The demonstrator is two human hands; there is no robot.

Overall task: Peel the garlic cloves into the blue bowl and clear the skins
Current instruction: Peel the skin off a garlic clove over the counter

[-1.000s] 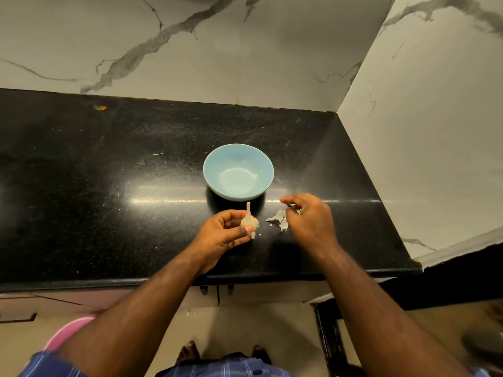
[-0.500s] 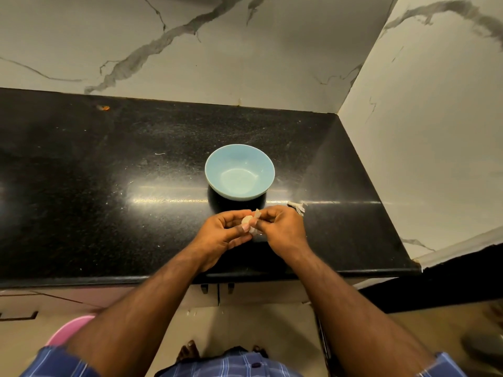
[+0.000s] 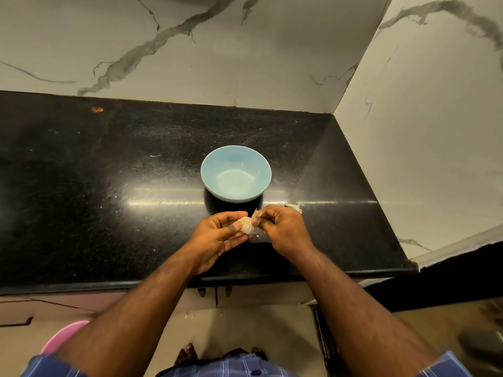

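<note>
We hold the pale papery garlic bulb [image 3: 247,225] in our left hand [image 3: 217,238] near the black counter's [image 3: 109,200] front edge — our right hand [image 3: 283,229] pinches skin at its upper right, the empty light-blue round bowl [image 3: 236,173] just beyond.

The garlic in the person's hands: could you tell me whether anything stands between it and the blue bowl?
Nothing visible does. The garlic, held by the left hand and right hand, sits just in front of the blue bowl, with only bare countertop between them.
</note>
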